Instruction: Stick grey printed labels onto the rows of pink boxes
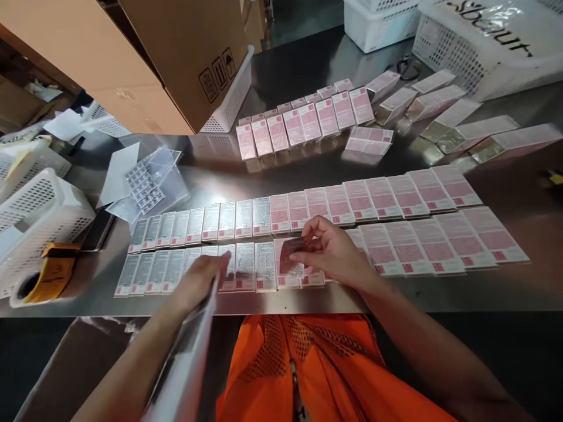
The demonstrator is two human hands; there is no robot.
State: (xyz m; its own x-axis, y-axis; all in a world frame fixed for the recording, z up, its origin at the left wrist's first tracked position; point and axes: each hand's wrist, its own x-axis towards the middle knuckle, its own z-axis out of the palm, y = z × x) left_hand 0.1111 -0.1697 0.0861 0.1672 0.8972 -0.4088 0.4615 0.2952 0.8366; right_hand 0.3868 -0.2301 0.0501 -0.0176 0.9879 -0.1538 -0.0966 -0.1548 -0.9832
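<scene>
- The right hand (329, 249) is hovering low over the near row of flat pink cartons (413, 243) on the steel table (505, 293), thumb and fingers pinched narrow on a small dark-red label (291, 256).
- The label is sitting at the row's middle, just where the cartons already covered with white printed labels (246, 266) are meeting the bare pink ones.
- Judging by its look, the label is handling as thin, light and limp; probably sticky-backed, so best taken by one edge between fingertips, as the hand is doing now.
- The right wrist is angling in from the lower right, palm turned down and leftward, forearm lying across the table's near edge.
- The left hand (200, 281) is closing around the top of a long white backing sheet (187, 363), which is running down toward the orange vest (308, 369); it looks stiff enough to hold its shape, though blurred.
- The left forearm is coming up from the lower left, knuckles resting close over the labelled cartons.
- Further back, a second batch of pink cartons (303, 123) is standing in a slanted line, near a cardboard box (176, 53) and white baskets (35, 211).
</scene>
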